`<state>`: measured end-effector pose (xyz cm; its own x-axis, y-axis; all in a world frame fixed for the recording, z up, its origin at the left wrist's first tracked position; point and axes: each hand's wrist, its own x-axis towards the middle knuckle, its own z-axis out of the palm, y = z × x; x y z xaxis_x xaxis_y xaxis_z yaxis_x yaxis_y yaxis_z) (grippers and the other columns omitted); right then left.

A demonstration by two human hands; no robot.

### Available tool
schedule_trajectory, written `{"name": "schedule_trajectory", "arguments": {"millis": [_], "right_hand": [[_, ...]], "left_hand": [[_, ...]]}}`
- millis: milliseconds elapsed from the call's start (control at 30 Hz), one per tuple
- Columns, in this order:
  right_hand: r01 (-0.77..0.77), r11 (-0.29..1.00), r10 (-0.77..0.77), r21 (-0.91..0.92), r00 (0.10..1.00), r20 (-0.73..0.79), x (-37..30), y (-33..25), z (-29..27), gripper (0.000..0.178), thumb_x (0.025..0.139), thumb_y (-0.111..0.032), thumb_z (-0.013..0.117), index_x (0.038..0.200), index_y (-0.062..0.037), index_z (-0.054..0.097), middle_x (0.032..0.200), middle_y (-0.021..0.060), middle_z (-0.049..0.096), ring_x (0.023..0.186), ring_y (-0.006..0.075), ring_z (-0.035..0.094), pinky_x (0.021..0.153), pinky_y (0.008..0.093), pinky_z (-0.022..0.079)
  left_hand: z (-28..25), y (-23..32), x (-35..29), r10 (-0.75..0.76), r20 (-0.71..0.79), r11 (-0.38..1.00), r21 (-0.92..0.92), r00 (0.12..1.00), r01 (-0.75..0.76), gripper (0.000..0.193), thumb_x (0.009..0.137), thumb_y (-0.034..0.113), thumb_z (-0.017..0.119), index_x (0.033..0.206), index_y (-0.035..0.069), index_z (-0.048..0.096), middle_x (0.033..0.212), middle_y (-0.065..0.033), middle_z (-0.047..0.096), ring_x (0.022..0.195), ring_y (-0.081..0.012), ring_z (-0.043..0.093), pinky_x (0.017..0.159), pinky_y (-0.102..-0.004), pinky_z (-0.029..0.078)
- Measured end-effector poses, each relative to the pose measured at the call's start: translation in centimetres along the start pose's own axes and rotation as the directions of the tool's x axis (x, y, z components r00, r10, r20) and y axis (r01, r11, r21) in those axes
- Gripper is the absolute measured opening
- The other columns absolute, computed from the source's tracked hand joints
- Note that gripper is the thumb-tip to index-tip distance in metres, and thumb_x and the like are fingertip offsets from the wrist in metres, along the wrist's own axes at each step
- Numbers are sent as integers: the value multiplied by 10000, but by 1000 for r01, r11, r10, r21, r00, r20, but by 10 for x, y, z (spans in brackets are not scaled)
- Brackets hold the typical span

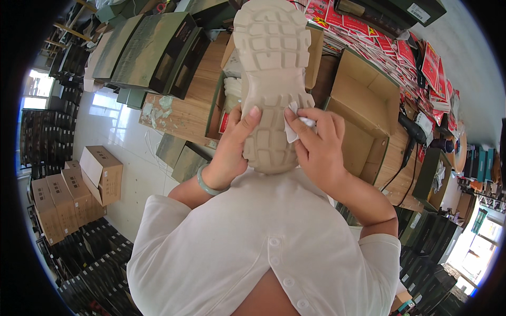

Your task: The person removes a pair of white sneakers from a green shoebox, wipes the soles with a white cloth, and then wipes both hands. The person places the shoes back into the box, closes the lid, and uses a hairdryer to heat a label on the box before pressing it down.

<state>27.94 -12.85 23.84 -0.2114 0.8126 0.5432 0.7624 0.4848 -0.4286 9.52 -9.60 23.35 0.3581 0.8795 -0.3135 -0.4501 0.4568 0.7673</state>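
Note:
A beige shoe [273, 84] is held up in front of me with its chunky, grooved sole facing me. My left hand [233, 139] grips the heel end from the left side, thumb on the sole's edge. In my right hand [322, 142] a crumpled white cloth or tissue [293, 124] is pinched, pressed against the sole's right edge near the heel. The shoe's upper is hidden behind the sole. Behind it on the table, an open box [213, 113] with white wrapped contents shows in part.
An empty open cardboard box [363, 100] stands right of the shoe on the wooden table [184, 118]. Green shoe boxes [153, 52] are stacked at the left. Red printed packets [363, 31] pile up at the far right, near a black hair dryer [412, 131]. Brown cartons [100, 176] sit on the floor.

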Motion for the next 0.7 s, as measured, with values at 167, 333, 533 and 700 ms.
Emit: {"name": "schedule_trajectory", "arguments": {"millis": [167,333,533,700], "right_hand": [[-4,999,7,-49,998,58,-9,-5,3,544,702,59,647,1229,-76,641,1149,65,533,992,273,476,890,361,398],[59,986,-40,-159,992,124,-13,-4,11,522,722,32,616,1241,-26,615,1107,79,515,995,277,492,885,347,438],[66,997,-58,-49,985,162,-9,3,10,527,711,50,601,1232,-30,618,1082,81,515,984,260,497,890,361,433],[44,998,-34,-51,982,188,-23,12,-2,556,682,72,606,1214,-81,651,1051,67,528,951,264,491,861,352,430]], "left_hand": [[1,-6,-1,-29,-67,1000,6,997,29,625,944,386,612,1357,9,332,1292,-131,497,1199,-194,511,963,-340,465],[1,-9,-3,-9,-124,999,37,992,14,629,934,358,636,1360,19,321,1294,-132,489,1199,-200,495,955,-351,466],[-6,-16,0,-88,-76,995,31,993,90,687,913,380,659,1378,21,303,1313,-137,471,1212,-227,486,970,-377,460],[-1,-7,-8,-173,-108,984,33,979,177,697,906,387,663,1381,29,300,1317,-138,466,1221,-234,484,980,-382,457]]}}
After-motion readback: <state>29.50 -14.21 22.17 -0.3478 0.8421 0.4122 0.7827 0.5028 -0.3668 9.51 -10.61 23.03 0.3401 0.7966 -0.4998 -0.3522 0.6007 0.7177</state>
